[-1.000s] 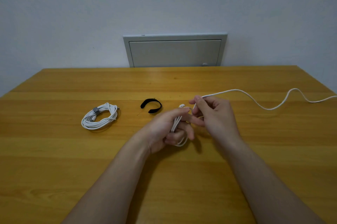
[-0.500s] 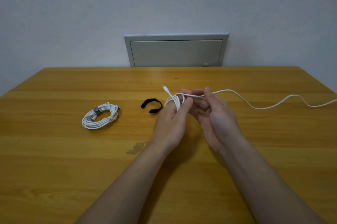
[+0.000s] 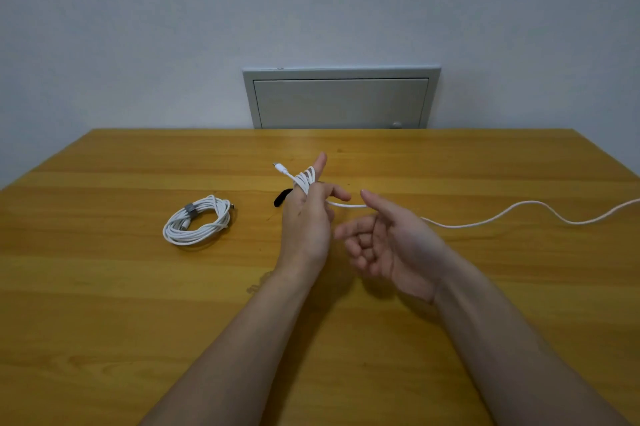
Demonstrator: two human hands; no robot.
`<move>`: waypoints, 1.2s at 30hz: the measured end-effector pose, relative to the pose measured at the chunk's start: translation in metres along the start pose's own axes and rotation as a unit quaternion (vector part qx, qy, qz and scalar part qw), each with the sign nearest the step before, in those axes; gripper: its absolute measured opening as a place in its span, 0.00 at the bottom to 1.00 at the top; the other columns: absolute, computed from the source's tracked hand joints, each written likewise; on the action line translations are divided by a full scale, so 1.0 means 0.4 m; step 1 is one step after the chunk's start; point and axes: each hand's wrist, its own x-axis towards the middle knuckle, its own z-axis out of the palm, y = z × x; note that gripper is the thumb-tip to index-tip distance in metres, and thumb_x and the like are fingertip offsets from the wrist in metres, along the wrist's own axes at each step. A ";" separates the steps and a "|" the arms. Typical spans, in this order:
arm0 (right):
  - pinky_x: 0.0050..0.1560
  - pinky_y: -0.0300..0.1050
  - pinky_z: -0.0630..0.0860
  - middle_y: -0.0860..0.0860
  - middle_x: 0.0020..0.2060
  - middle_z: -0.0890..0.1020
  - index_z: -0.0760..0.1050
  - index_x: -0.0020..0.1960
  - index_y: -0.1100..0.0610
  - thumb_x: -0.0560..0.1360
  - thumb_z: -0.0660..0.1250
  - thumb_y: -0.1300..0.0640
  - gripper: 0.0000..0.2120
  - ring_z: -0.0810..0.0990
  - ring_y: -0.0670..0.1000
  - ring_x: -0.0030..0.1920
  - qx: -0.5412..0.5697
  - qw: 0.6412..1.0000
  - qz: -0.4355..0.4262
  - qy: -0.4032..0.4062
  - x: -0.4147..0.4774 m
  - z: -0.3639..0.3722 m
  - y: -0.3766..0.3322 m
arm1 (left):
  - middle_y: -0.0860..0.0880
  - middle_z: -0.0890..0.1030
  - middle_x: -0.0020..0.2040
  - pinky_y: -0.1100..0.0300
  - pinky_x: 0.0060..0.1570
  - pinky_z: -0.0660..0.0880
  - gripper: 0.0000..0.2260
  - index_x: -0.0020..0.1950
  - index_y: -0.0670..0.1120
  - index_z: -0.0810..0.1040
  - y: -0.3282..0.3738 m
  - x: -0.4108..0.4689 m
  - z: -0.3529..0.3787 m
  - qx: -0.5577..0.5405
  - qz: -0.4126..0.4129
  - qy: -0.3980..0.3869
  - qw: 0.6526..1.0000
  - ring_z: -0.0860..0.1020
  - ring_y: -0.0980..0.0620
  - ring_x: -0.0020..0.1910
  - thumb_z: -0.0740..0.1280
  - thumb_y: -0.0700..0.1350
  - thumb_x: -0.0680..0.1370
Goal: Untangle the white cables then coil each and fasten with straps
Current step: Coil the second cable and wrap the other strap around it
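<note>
Now I am letting go with my right hand. A moment ago it was pinching the cable close beside my left hand; it is now dropping back to the right, palm up, fingers loose and gripping nothing. The cable is passing behind its fingertips, and I cannot tell whether it is touching them. My left hand is standing upright over the table, holding the turns wound round its fingers, forefinger pointing up and the plug sticking out up-left. I judge that another turn is on and that the right is going for fresh slack, since a long tail is trailing off to the right. The black strap is lying just behind my left hand, and the done coil is lying well to the left.
</note>
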 end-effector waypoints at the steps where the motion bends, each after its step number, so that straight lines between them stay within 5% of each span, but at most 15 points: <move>1: 0.27 0.39 0.65 0.53 0.26 0.76 0.83 0.41 0.61 0.77 0.57 0.35 0.31 0.74 0.48 0.25 -0.042 0.998 0.013 -0.042 -0.011 -0.001 0.000 | 0.56 0.86 0.51 0.62 0.28 0.64 0.15 0.38 0.57 0.86 0.003 0.001 -0.002 -0.014 -0.002 -0.003 1.000 0.64 0.53 0.27 0.59 0.47 0.71; 4: 0.24 0.39 0.63 0.52 0.24 0.75 0.81 0.38 0.58 0.73 0.69 0.37 0.23 0.75 0.49 0.24 -0.052 0.987 -0.065 -0.136 -0.031 0.004 0.006 | 0.35 0.76 0.69 0.59 0.30 0.62 0.18 0.35 0.62 0.85 0.002 0.008 -0.013 -0.031 -0.022 0.003 0.999 0.65 0.52 0.30 0.58 0.44 0.69; 8: 0.22 0.38 0.56 0.51 0.26 0.73 0.80 0.46 0.57 0.70 0.76 0.47 0.15 0.72 0.48 0.23 0.059 0.971 -0.229 -0.032 -0.013 0.006 0.005 | 0.43 0.81 0.65 0.63 0.27 0.62 0.14 0.29 0.41 0.79 -0.002 0.009 -0.014 -0.024 -0.002 0.009 1.000 0.67 0.55 0.27 0.57 0.43 0.69; 11: 0.20 0.34 0.62 0.52 0.22 0.71 0.80 0.52 0.64 0.77 0.72 0.57 0.10 0.68 0.47 0.19 -0.078 0.971 -0.200 0.109 0.006 0.007 0.018 | 0.42 0.83 0.56 0.64 0.27 0.63 0.14 0.31 0.31 0.70 -0.003 0.004 -0.012 -0.016 0.016 0.008 1.000 0.67 0.56 0.27 0.57 0.41 0.70; 13: 0.21 0.36 0.64 0.52 0.20 0.71 0.81 0.47 0.67 0.78 0.71 0.56 0.12 0.68 0.48 0.18 -0.154 0.963 -0.174 0.137 0.014 0.008 0.036 | 0.35 0.78 0.44 0.63 0.25 0.63 0.12 0.34 0.36 0.74 -0.006 0.007 -0.009 -0.038 0.011 0.011 0.999 0.66 0.54 0.26 0.57 0.37 0.75; 16: 0.22 0.36 0.66 0.53 0.22 0.74 0.81 0.42 0.68 0.78 0.72 0.56 0.14 0.71 0.48 0.19 -0.183 0.959 -0.164 0.140 0.014 0.011 0.044 | 0.45 0.64 0.27 0.54 0.29 0.56 0.11 0.49 0.41 0.82 -0.014 0.017 -0.010 -0.087 0.006 0.014 0.996 0.61 0.51 0.27 0.60 0.37 0.82; 23: 0.22 0.32 0.64 0.61 0.34 0.82 0.80 0.48 0.69 0.79 0.70 0.62 0.09 0.75 0.41 0.22 -0.151 0.969 -0.152 0.126 0.027 0.022 0.054 | 0.51 0.62 0.24 0.61 0.27 0.65 0.10 0.56 0.40 0.79 -0.012 0.024 -0.019 -0.251 -0.051 -0.070 0.964 0.66 0.54 0.23 0.59 0.38 0.83; 27: 0.26 0.41 0.62 0.59 0.39 0.82 0.80 0.52 0.58 0.73 0.75 0.59 0.09 0.78 0.53 0.32 -0.103 0.979 -0.128 0.124 0.036 0.008 0.052 | 0.53 0.62 0.26 0.65 0.21 0.63 0.13 0.61 0.40 0.79 -0.008 0.025 -0.026 -0.337 -0.102 -0.146 0.924 0.62 0.58 0.20 0.57 0.43 0.85; 31: 0.34 0.37 0.73 0.59 0.43 0.85 0.80 0.58 0.64 0.74 0.69 0.70 0.13 0.84 0.53 0.41 0.010 0.984 -0.133 0.119 0.036 -0.002 0.037 | 0.53 0.60 0.24 0.64 0.20 0.55 0.16 0.56 0.40 0.81 -0.005 0.027 -0.038 -0.382 -0.123 -0.189 0.896 0.54 0.57 0.20 0.57 0.47 0.84; 36: 0.37 0.40 0.82 0.57 0.37 0.87 0.76 0.49 0.61 0.79 0.64 0.71 0.06 0.84 0.51 0.34 0.092 0.950 -0.185 0.236 0.033 -0.016 0.022 | 0.53 0.60 0.24 0.63 0.20 0.53 0.21 0.51 0.40 0.82 -0.012 0.025 -0.040 -0.360 -0.135 -0.216 0.898 0.54 0.58 0.19 0.54 0.50 0.86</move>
